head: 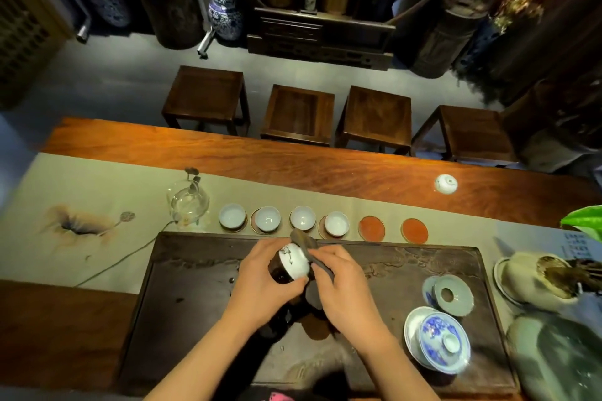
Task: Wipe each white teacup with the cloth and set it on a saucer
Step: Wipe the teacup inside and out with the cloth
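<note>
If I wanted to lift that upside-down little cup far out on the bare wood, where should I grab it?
Judging by its pose, pinch the upturned cup from above around its sides, just below the raised foot ring. The rim lies against the table, so there is no lip to hook.

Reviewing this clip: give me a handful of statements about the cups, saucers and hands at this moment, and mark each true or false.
1. Four white teacups already sit in a row on saucers beyond the tea tray. True.
2. Every red saucer is occupied. False: two red saucers at the right end of the row are bare.
3. The left hand holds a white teacup over the tray while the right hand works a dark cloth against it. True.
4. The blue-and-white lidded cup stands at the left of the tray. False: it is at the tray's right.
5. A small cup lies apart on bare wood, far right. True.
</note>
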